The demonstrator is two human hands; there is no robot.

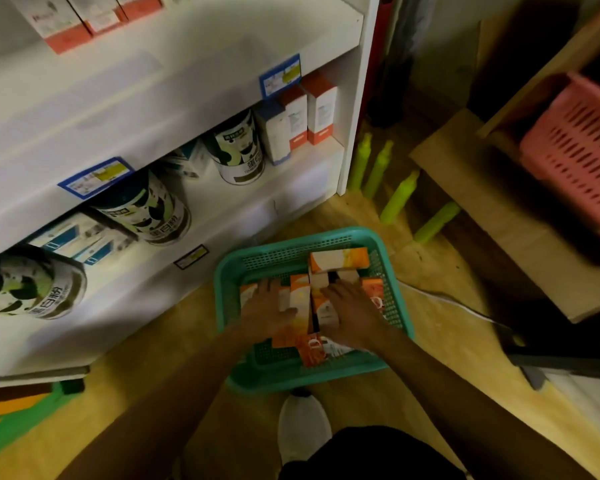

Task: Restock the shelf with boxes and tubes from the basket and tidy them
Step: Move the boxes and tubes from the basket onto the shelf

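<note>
A teal plastic basket (229,271) sits on the floor in front of the white shelf unit (174,98). Inside lie several orange-and-white boxes (340,259). My left hand (265,308) rests flat on the boxes at the basket's left side, fingers spread, thumb against a box that stands on end (299,292). My right hand (350,317) lies over the boxes at the right, fingers reaching toward a pale box. Whether either hand grips a box is not clear. On the shelf's right end stand white boxes with orange bases (321,109).
Round tins (238,147) and blue-white boxes (77,237) fill the lower shelf. Blue price tags (279,76) hang on the shelf edges. Green bottles (399,195) stand on the floor right of the shelf, next to cardboard (499,209) and a pink basket (575,157). My white shoe (303,427) is behind the basket.
</note>
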